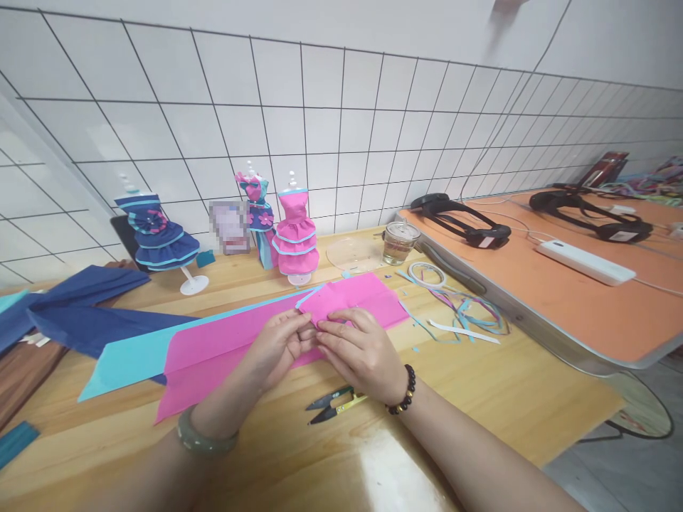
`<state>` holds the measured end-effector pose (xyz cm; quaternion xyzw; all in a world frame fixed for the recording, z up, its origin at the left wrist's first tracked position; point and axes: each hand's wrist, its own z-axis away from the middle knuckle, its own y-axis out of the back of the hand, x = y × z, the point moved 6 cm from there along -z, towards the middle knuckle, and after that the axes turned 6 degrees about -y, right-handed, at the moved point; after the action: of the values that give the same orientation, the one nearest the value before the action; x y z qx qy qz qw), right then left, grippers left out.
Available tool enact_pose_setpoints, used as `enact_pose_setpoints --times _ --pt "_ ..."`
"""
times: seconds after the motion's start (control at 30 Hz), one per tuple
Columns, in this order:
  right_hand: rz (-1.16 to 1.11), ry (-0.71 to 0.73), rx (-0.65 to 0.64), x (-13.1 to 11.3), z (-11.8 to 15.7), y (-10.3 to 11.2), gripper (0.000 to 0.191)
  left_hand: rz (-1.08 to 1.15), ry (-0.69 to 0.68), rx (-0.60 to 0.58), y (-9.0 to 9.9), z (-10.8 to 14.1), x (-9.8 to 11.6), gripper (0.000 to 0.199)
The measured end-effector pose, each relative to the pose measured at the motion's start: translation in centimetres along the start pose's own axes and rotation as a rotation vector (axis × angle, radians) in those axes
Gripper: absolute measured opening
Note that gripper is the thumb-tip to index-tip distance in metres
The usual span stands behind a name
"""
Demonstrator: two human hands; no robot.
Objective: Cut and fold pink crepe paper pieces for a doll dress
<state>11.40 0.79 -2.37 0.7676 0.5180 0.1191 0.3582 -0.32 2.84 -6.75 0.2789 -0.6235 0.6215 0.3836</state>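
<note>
Thread snips (pixel 335 410), yellow-handled: on the wooden table (pixel 480 384), dark blades to the left. Left hand (pixel 282 341) and right hand (pixel 363 348): both pinching a small pink fabric piece (pixel 323 301) in their fingertips, over the pink sheet (pixel 213 355). Small piece: light-blue edge facing far left; long axis uncertain, near end covered by fingers. Pink sheet: long axis near left to far right, overlapping a light-blue sheet (pixel 128 359). Far: tiered pink dress (pixel 295 242) on a miniature stand; drinking glass (pixel 398 245) to its right.
</note>
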Motion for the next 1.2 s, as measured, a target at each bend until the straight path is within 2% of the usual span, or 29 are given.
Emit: enact_pose_setpoints --times 0.17,0.23,0.3,0.37,0.43,0.53,0.63,0.73,1.0,1.2 --pt "-0.088 -0.021 -0.021 0.2 0.1 0.0 0.015 -0.085 -0.017 0.0 0.3 -0.1 0.0 0.009" --pt "-0.175 -0.085 0.001 0.7 0.2 0.3 0.018 -0.109 -0.022 0.013 0.6 -0.2 0.0 0.011" --pt "-0.278 -0.23 0.08 1.9 0.2 0.8 0.021 -0.143 -0.029 0.014 0.8 -0.3 0.1 0.011" --pt "-0.379 -0.438 0.186 3.5 0.5 1.3 0.021 -0.179 -0.034 -0.017 0.8 -0.3 0.1 0.009" --pt "-0.522 -0.662 0.237 5.2 1.0 0.9 0.023 -0.204 -0.019 -0.078 0.5 -0.3 0.0 0.009" --pt "-0.892 -0.95 0.138 6.9 1.8 -1.3 0.038 -0.232 0.036 -0.172 0.0 -0.1 -0.4 0.024" --pt "-1.191 -1.098 -0.025 6.9 2.4 -3.6 0.051 -0.246 0.081 -0.217 -0.2 0.1 -0.6 0.035" --pt "-1.206 -1.109 -0.074 6.8 2.6 -4.1 0.056 -0.238 0.086 -0.216 -0.2 0.2 -0.7 0.038" --pt "-0.959 -0.939 0.031 6.7 2.0 -3.3 0.049 -0.24 0.024 -0.062 1.1 -0.4 -1.0 0.036" --pt "-0.882 -0.885 0.031 6.6 2.3 -3.4 0.045 -0.23 0.015 -0.01 1.8 -0.6 -0.9 0.022"
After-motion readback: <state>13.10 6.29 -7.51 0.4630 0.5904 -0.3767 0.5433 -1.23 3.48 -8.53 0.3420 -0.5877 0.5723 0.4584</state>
